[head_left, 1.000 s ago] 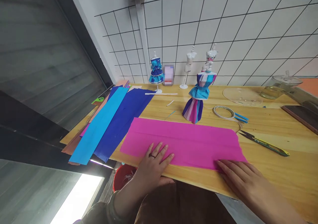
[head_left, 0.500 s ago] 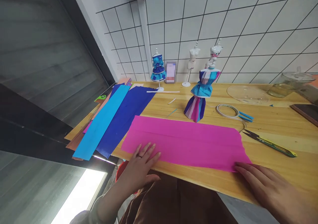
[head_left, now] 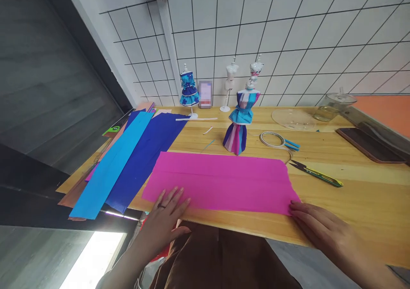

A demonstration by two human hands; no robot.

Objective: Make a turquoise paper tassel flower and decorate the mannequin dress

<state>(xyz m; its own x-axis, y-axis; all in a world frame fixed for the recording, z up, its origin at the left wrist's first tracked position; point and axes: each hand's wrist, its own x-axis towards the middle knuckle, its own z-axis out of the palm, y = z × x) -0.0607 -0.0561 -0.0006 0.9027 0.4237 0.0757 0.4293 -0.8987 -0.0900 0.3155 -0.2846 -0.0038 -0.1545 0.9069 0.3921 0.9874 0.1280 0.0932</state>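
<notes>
A bright pink strip of crepe paper (head_left: 221, 182) lies flat along the front edge of the wooden table, with a faint crease running lengthwise. My left hand (head_left: 168, 216) rests on its lower left part, fingers spread and a dark ring on one of them. At the lower right corner, the fingertips of my right hand (head_left: 323, 225) touch the paper; those fingers are stretched out close together, and the thumb is hidden. Behind the strip stands a mannequin in a blue, pink and purple dress (head_left: 241, 118).
Light blue (head_left: 112, 165) and dark blue paper (head_left: 150, 156) lie at left. Further back are a mannequin in a blue dress (head_left: 189, 88) and a bare mannequin (head_left: 229, 81). Rightward lie a tape roll (head_left: 272, 140), thread snips (head_left: 317, 173), a phone (head_left: 371, 145) and a glass jar (head_left: 335, 105).
The view has turned right, so the table's things sit further left and more of the phone shows. Both hands stay on the pink paper, which lies much as before.
</notes>
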